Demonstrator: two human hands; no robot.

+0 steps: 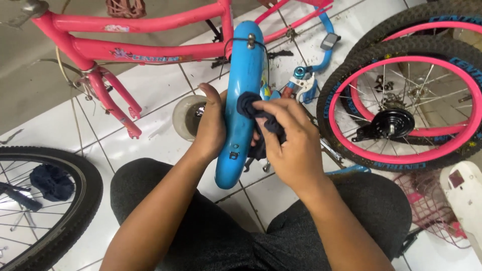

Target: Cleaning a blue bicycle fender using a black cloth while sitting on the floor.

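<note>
Blue fender: our left hand grips its edge steady while right hand fingers pinch the dark cloth; we judge firm, even strokes best.

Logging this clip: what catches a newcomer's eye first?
At centre, the left hand steadies a glossy blue curved bicycle mudguard while the right hand presses a dark crumpled cloth on it. A pink bicycle frame lies behind, pink-rimmed wheels at right.
</note>
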